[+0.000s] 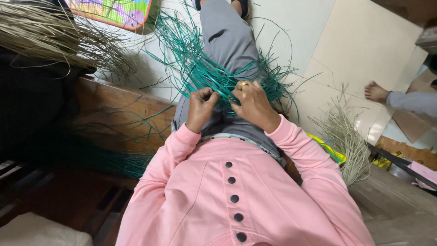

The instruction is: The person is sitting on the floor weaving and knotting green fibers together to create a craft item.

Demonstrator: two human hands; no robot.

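A tangled bunch of thin green strands (200, 68) lies over my lap, across my grey trousers (227, 36). My left hand (201, 108) is closed on some of these strands just above my waist. My right hand (253, 105), with a ring on one finger, pinches the same bunch beside it. The two hands are almost touching. More green strands (123, 159) trail down to the left over the wooden bench. My pink buttoned top (236, 196) fills the lower middle of the view.
I sit on a dark wooden bench (114, 107). A bundle of pale dry straw (50, 34) hangs at the top left, and another (348, 141) lies on the tiled floor at right. Another person's bare foot (376, 92) is at far right. A colourful mat (116, 11) lies at top.
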